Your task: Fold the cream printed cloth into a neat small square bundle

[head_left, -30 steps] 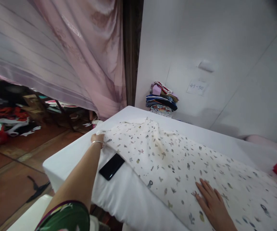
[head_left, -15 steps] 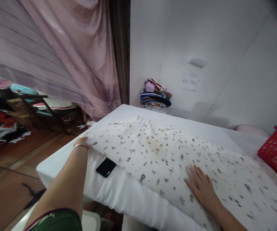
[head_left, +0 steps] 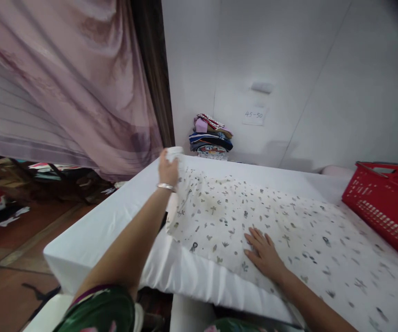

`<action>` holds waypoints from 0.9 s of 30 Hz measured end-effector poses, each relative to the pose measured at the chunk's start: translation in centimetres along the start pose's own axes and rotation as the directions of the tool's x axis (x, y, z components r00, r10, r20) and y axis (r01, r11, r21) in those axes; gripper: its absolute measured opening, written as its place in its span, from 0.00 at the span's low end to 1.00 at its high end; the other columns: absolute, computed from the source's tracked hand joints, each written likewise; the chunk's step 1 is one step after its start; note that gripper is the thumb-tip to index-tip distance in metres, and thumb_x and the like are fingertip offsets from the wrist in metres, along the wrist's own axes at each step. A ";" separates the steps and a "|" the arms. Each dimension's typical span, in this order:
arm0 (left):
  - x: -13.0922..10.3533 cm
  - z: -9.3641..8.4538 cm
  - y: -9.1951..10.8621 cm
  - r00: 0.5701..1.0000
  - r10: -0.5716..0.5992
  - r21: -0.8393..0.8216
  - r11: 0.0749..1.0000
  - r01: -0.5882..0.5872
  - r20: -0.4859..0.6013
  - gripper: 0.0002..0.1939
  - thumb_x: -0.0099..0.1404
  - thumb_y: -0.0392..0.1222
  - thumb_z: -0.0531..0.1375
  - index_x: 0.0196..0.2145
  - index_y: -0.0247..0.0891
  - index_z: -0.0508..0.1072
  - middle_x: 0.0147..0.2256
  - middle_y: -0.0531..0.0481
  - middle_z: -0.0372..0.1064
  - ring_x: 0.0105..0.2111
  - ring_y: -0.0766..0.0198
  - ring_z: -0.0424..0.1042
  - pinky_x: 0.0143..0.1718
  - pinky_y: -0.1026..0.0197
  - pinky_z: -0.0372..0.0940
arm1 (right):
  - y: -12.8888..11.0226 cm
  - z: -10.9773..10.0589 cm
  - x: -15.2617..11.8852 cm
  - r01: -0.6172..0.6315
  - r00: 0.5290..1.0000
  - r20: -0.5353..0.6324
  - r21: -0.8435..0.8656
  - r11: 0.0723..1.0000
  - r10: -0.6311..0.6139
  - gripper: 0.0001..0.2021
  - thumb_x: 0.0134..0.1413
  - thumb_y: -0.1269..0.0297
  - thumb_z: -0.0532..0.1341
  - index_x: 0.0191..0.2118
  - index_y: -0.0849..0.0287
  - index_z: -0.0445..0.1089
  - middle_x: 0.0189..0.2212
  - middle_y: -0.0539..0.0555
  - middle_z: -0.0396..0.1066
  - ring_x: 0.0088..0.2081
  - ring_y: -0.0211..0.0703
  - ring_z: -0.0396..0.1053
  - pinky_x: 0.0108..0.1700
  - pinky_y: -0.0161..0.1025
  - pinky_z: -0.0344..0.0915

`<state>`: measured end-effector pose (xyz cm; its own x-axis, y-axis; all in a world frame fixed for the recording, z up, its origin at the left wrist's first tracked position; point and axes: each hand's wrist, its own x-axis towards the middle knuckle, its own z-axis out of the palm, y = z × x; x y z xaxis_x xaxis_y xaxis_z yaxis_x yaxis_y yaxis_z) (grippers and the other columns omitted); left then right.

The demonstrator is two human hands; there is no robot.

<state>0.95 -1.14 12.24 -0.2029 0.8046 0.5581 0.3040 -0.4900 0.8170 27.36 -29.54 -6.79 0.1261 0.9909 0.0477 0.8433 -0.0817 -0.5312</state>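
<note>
A white cloth [head_left: 226,216] printed with small plants and figures is spread over the white-covered table [head_left: 91,230]. Near the far left corner, my left hand [head_left: 168,170] is closed around the cloth's left end and holds it raised, so that this end hangs in a fold. My right hand [head_left: 263,253] rests flat on the cloth toward the near edge, fingers spread. Behind my left forearm, only a dark sliver of the black phone [head_left: 165,219] shows; the rest is hidden.
A red plastic basket [head_left: 385,207] stands on the table's right side. Folded clothes [head_left: 211,138] are piled against the white wall beyond the table. A pink curtain [head_left: 112,92] hangs at the left, with cloth items on the tiled floor below.
My left hand has moved away from me and up, lifting the cloth's left end off the table. My right hand stays flat on the cloth. The view has turned rightward.
</note>
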 end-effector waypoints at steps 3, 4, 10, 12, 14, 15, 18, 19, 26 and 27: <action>-8.7 6.2 5.5 0.889 0.220 0.004 0.970 -0.242 0.401 0.27 0.63 0.39 0.51 0.60 0.39 0.51 0.46 0.44 0.69 0.36 0.62 0.71 0.38 0.59 0.66 | 0.1 -1.1 0.1 -0.096 0.980 -0.110 0.479 0.873 0.168 0.27 0.50 0.46 0.58 0.55 0.49 0.62 0.62 0.52 0.51 0.63 0.51 0.44 0.62 0.53 0.40; -12.4 7.8 6.9 0.798 0.268 0.017 0.944 -0.328 0.541 0.27 0.64 0.39 0.49 0.61 0.41 0.49 0.47 0.44 0.69 0.33 0.62 0.71 0.35 0.60 0.65 | 0.3 -1.6 0.0 -0.115 0.960 -0.119 0.658 0.744 0.254 0.26 0.49 0.46 0.58 0.54 0.49 0.64 0.60 0.53 0.55 0.61 0.51 0.49 0.61 0.53 0.45; -30.7 11.4 7.4 0.022 0.377 -0.268 0.695 -0.667 0.926 0.34 0.60 0.34 0.51 0.62 0.40 0.43 0.40 0.44 0.71 0.37 0.57 0.71 0.31 0.60 0.64 | 2.8 -5.4 -2.6 -0.072 0.900 0.145 0.979 -0.189 0.411 0.24 0.52 0.41 0.51 0.42 0.54 0.70 0.41 0.56 0.73 0.46 0.52 0.68 0.48 0.51 0.65; -33.3 11.3 5.9 -0.017 0.385 -0.302 0.697 -0.651 0.923 0.36 0.58 0.30 0.50 0.62 0.37 0.42 0.42 0.41 0.70 0.41 0.55 0.70 0.34 0.57 0.65 | 3.3 -5.7 -3.7 -0.095 0.896 0.203 0.956 -0.277 0.395 0.22 0.54 0.45 0.51 0.42 0.56 0.70 0.40 0.56 0.74 0.46 0.51 0.68 0.48 0.50 0.64; -34.5 11.1 4.8 0.000 0.377 -0.295 0.724 -0.623 0.926 0.37 0.57 0.28 0.50 0.62 0.36 0.42 0.45 0.39 0.68 0.44 0.55 0.68 0.38 0.56 0.65 | 3.6 -5.6 -4.3 -0.107 0.894 0.214 0.955 -0.277 0.394 0.20 0.53 0.50 0.52 0.43 0.58 0.69 0.40 0.57 0.74 0.46 0.50 0.69 0.49 0.49 0.64; -34.7 11.0 4.5 0.014 0.370 -0.285 0.739 -0.610 0.929 0.37 0.57 0.27 0.49 0.62 0.37 0.42 0.46 0.39 0.67 0.46 0.55 0.68 0.39 0.55 0.65 | 3.6 -5.4 -4.4 -0.115 0.892 0.210 0.962 -0.247 0.401 0.19 0.52 0.52 0.54 0.44 0.59 0.69 0.40 0.57 0.74 0.46 0.50 0.69 0.49 0.48 0.64; -34.7 10.7 4.1 0.047 0.359 -0.268 0.771 -0.578 0.932 0.36 0.57 0.27 0.49 0.62 0.37 0.43 0.48 0.39 0.66 0.49 0.55 0.66 0.43 0.54 0.65 | 3.6 -4.7 -4.2 -0.176 0.874 0.187 0.982 -0.067 0.448 0.21 0.49 0.53 0.56 0.46 0.60 0.67 0.41 0.58 0.73 0.44 0.51 0.70 0.46 0.46 0.66; -34.6 10.5 4.2 0.052 0.364 -0.271 0.775 -0.571 0.930 0.35 0.58 0.27 0.49 0.62 0.37 0.44 0.49 0.38 0.66 0.50 0.55 0.65 0.44 0.54 0.64 | 3.6 -4.6 -4.1 -0.195 0.871 0.170 0.981 0.006 0.461 0.22 0.48 0.53 0.57 0.47 0.60 0.67 0.41 0.58 0.73 0.44 0.51 0.70 0.45 0.46 0.67; -33.7 9.5 5.2 0.089 0.436 -0.312 0.757 -0.574 0.895 0.32 0.61 0.30 0.48 0.61 0.41 0.46 0.51 0.42 0.65 0.53 0.58 0.63 0.50 0.53 0.62 | 3.6 -5.0 -4.3 -0.156 0.914 0.096 0.980 0.123 0.395 0.24 0.44 0.57 0.60 0.49 0.58 0.65 0.43 0.57 0.72 0.44 0.53 0.70 0.44 0.47 0.67; -33.6 9.4 5.2 0.084 0.444 -0.317 0.747 -0.585 0.892 0.32 0.60 0.29 0.48 0.61 0.41 0.46 0.51 0.42 0.65 0.53 0.58 0.62 0.51 0.53 0.61 | 3.9 -5.2 -4.2 -0.147 0.914 0.087 0.981 0.124 0.396 0.25 0.43 0.58 0.60 0.50 0.58 0.65 0.44 0.58 0.72 0.45 0.53 0.69 0.45 0.47 0.67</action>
<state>18.12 -27.52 -3.60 0.9485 0.1492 0.2796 0.0511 -0.9426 0.3299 32.86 -34.58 -4.62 0.4035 0.8830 -0.2397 -0.4268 -0.0501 -0.9030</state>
